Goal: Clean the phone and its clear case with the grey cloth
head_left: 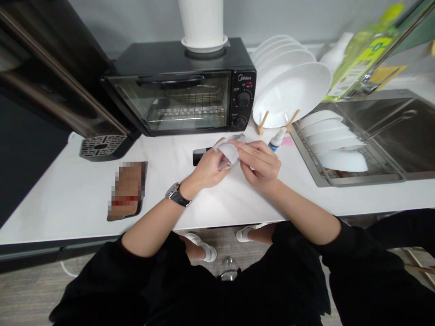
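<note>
Over the counter's middle, a thin light-grey cloth [228, 151] is bunched between both hands. My left hand [211, 166], wearing a black-strapped wristwatch [178, 194], has its fingers curled around the cloth's lower left side. Something small with a shiny edge shows under the cloth; its kind is mostly hidden. My right hand [261, 164] pinches the cloth from the right, fingers pressed together. Behind my left hand lies a flat black object [200, 156], partly covered. A small white spray bottle [277, 138] with a blue label is just beyond my right hand.
A black toaster oven [176, 104] stands behind, bearing a white pot [202, 25]. White plates [292, 95] lean in a rack beside it. At right is a sink [390, 154] with several bowls [335, 136]. A phone [127, 190] lies on the left counter near a black drip tray [102, 147].
</note>
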The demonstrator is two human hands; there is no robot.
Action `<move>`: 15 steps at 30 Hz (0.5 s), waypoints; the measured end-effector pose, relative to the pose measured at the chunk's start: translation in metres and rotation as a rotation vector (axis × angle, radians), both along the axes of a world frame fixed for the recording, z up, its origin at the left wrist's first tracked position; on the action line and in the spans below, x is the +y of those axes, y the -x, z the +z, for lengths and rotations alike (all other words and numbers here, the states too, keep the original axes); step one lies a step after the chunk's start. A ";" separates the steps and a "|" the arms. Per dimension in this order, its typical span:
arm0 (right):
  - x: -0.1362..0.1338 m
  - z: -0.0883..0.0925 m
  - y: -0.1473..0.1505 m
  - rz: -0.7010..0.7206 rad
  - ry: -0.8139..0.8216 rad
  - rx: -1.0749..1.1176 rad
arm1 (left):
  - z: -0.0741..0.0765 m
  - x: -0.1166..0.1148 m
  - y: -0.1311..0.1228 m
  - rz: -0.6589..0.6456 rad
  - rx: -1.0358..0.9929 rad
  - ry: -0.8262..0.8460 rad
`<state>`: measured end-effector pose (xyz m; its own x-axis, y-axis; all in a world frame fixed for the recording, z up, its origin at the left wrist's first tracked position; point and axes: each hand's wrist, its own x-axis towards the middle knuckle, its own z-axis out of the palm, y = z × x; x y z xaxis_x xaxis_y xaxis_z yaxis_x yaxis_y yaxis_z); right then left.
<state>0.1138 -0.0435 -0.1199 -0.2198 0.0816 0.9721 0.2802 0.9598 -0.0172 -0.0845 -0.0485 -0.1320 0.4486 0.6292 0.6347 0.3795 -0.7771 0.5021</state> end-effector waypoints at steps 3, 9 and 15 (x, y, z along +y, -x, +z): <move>0.003 -0.001 -0.002 -0.062 0.091 0.050 | 0.001 -0.001 0.003 0.065 0.039 0.027; 0.004 -0.005 -0.004 -0.128 0.209 0.037 | 0.004 -0.003 0.003 0.080 0.039 0.039; -0.001 -0.005 0.000 -0.009 0.001 -0.034 | 0.001 -0.001 0.000 0.023 0.021 0.024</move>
<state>0.1140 -0.0444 -0.1251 -0.2519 0.0850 0.9640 0.2892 0.9572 -0.0088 -0.0846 -0.0496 -0.1306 0.4474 0.6539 0.6101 0.4076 -0.7563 0.5117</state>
